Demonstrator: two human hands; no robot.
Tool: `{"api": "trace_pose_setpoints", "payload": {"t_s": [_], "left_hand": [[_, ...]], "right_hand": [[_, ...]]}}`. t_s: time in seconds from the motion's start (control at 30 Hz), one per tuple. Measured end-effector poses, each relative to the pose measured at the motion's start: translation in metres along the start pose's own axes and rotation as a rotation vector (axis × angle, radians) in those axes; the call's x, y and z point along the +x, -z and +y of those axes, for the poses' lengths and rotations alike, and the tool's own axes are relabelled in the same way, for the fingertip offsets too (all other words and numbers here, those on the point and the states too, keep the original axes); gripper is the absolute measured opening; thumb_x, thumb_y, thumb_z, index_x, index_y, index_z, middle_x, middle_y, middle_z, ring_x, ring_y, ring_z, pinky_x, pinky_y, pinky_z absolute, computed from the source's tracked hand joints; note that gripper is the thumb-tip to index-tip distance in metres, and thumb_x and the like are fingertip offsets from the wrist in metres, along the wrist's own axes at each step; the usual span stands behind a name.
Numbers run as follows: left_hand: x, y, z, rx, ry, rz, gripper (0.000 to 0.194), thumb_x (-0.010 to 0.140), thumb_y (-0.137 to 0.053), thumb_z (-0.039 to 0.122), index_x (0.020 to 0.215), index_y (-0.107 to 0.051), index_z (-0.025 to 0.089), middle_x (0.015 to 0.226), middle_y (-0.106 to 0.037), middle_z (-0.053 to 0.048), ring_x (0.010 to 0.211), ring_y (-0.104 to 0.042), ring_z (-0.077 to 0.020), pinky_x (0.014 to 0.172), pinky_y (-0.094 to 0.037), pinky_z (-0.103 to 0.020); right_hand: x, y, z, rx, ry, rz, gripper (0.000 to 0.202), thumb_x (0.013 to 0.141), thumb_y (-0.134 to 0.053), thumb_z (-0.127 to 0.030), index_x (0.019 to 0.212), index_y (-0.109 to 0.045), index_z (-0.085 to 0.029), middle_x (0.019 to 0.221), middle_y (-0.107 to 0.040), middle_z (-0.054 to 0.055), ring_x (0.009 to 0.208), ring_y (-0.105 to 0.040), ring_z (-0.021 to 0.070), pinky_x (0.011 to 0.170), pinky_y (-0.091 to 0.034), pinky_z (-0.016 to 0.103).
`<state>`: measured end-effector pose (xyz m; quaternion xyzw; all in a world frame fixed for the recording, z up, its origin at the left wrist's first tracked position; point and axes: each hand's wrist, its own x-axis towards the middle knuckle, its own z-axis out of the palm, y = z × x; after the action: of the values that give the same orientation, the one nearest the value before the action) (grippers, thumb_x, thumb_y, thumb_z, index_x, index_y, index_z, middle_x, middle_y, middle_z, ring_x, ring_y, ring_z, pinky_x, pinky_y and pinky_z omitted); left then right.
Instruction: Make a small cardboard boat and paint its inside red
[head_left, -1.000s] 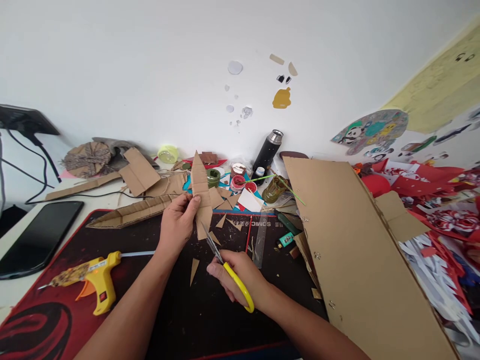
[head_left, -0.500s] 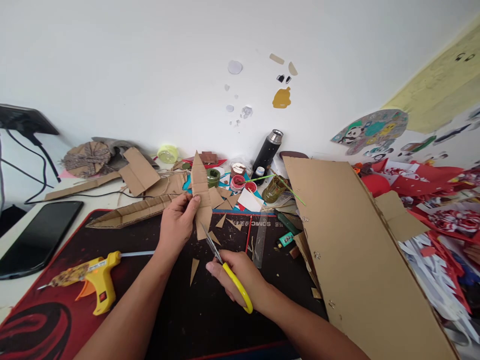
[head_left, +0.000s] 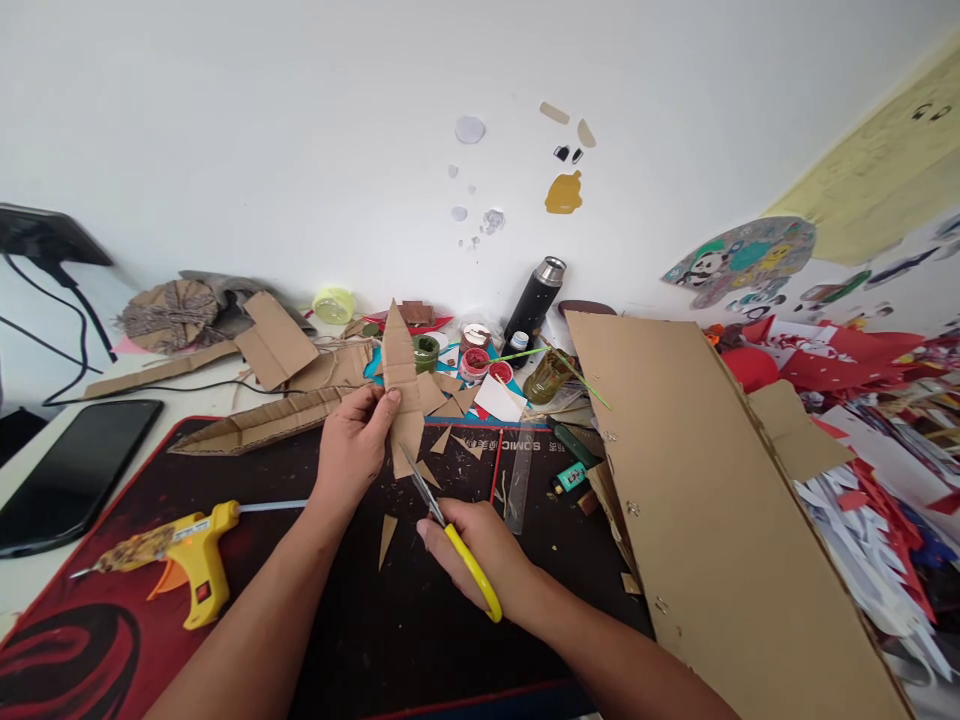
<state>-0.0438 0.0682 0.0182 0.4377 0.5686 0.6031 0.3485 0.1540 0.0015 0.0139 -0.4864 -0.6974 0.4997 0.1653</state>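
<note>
Pinching a pointed cardboard piece [head_left: 402, 365] upright near its middle, between thumb and curled fingers of the left hand [head_left: 352, 445], apparently to steady it with the lower end exposed. Gripping yellow-handled scissors [head_left: 471, 564] in the right hand [head_left: 496, 552], with closed fingers around the handle and blades angled up to that lower end, probably for a controlled line along its edge. Hard to tell how far the blades are parted.

Just below, on the dark mat [head_left: 360, 620], near a narrow offcut [head_left: 387, 543]. To the left, beside a glue gun [head_left: 202, 565] lying with its nozzle facing away from both hands, seemingly for safety. Farther back on the desk [head_left: 21, 588], among paint jars [head_left: 475, 364] and a black flask [head_left: 531, 300]. To the right, alongside a large cardboard panel [head_left: 720, 480].
</note>
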Motion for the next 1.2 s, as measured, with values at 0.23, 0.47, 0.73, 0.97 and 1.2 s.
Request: {"api": "trace_pose_setpoints", "payload": {"t_s": [0.23, 0.47, 0.73, 0.97, 1.2], "left_hand": [[0.000, 0.000, -0.001, -0.012, 0.015, 0.006, 0.038, 0.087, -0.074, 0.057, 0.082, -0.071, 0.020, 0.076, -0.065, -0.001, 0.068, -0.052, -0.0163, 0.063, -0.045, -0.027], [0.000, 0.001, -0.005, -0.058, 0.048, 0.005, 0.039, 0.086, -0.077, 0.058, 0.082, -0.070, 0.020, 0.077, -0.065, -0.001, 0.069, -0.054, -0.0163, 0.062, -0.046, -0.027], [0.000, -0.001, 0.000, -0.057, 0.067, 0.034, 0.042, 0.083, -0.077, 0.060, 0.082, -0.070, 0.019, 0.077, -0.065, -0.001, 0.068, -0.054, -0.0163, 0.060, -0.046, -0.027], [-0.001, -0.003, -0.001, -0.070, 0.092, 0.040, 0.043, 0.082, -0.077, 0.061, 0.082, -0.069, 0.019, 0.079, -0.066, -0.002, 0.068, -0.055, -0.0162, 0.060, -0.046, -0.026], [-0.006, -0.006, 0.005, -0.012, 0.043, 0.089, 0.039, 0.085, -0.073, 0.057, 0.075, -0.063, 0.021, 0.069, -0.056, 0.001, 0.063, -0.047, -0.0146, 0.056, -0.041, -0.025]], "right_hand": [[-0.003, 0.003, 0.006, 0.161, -0.059, -0.124, 0.036, 0.103, -0.065, -0.056, 0.091, -0.065, -0.022, 0.054, -0.052, -0.007, 0.043, -0.051, 0.0107, 0.046, -0.034, 0.020], [-0.003, 0.007, 0.001, 0.262, -0.042, -0.181, 0.037, 0.097, -0.073, -0.057, 0.096, -0.068, -0.020, 0.066, -0.068, -0.002, 0.060, -0.071, 0.0160, 0.062, -0.056, 0.024], [-0.002, 0.010, -0.001, 0.282, -0.065, -0.199, 0.050, 0.088, -0.083, -0.065, 0.104, -0.072, -0.020, 0.074, -0.074, 0.002, 0.071, -0.077, 0.0214, 0.070, -0.060, 0.029], [-0.003, 0.008, 0.005, 0.373, -0.092, -0.212, 0.060, 0.081, -0.087, -0.070, 0.108, -0.071, -0.019, 0.077, -0.074, 0.001, 0.073, -0.078, 0.0216, 0.071, -0.062, 0.031], [-0.003, 0.011, -0.001, 0.391, -0.085, -0.212, 0.064, 0.079, -0.087, -0.073, 0.109, -0.071, -0.019, 0.080, -0.074, 0.002, 0.078, -0.079, 0.0220, 0.074, -0.062, 0.031]]}}
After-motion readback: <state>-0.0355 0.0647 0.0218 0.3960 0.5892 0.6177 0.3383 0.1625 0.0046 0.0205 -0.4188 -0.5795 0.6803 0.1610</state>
